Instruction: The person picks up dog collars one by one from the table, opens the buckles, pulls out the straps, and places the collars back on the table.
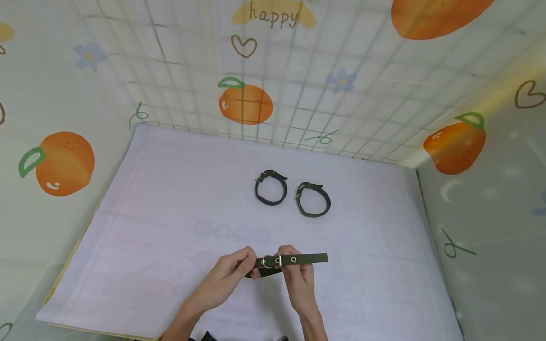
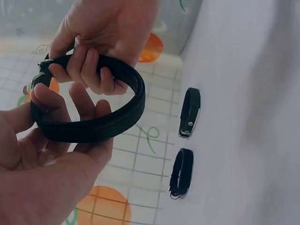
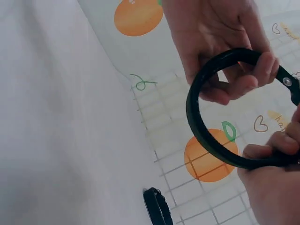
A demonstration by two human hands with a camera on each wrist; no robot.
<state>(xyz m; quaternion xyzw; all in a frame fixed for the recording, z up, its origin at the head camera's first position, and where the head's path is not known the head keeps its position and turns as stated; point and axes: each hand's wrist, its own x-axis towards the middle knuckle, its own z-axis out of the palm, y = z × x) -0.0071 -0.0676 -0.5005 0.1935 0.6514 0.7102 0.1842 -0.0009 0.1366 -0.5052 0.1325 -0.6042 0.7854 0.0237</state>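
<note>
A green webbing pet collar (image 1: 313, 258) is buckled into a loop between my two hands. Its metal buckle, ring and eyelets face up in the head view, and the free strap end points right. My left hand (image 1: 222, 279) pinches the loop left of the ring, thumb on top. My right hand (image 1: 300, 289) grips it near the buckle, with fingers curled behind the strap. The left wrist view shows the loop (image 2: 126, 117) round and open, fingers of both hands inside it. In the right wrist view the buckle is mostly cut off at the edge.
Two more buckled collars, one dark (image 1: 271, 203) and one green (image 1: 313, 216), lie beyond my hands on the white-covered table (image 1: 170, 189). Printed sheeting with oranges hangs over a wire grid (image 1: 294, 109) at the back; side walls stand left and right.
</note>
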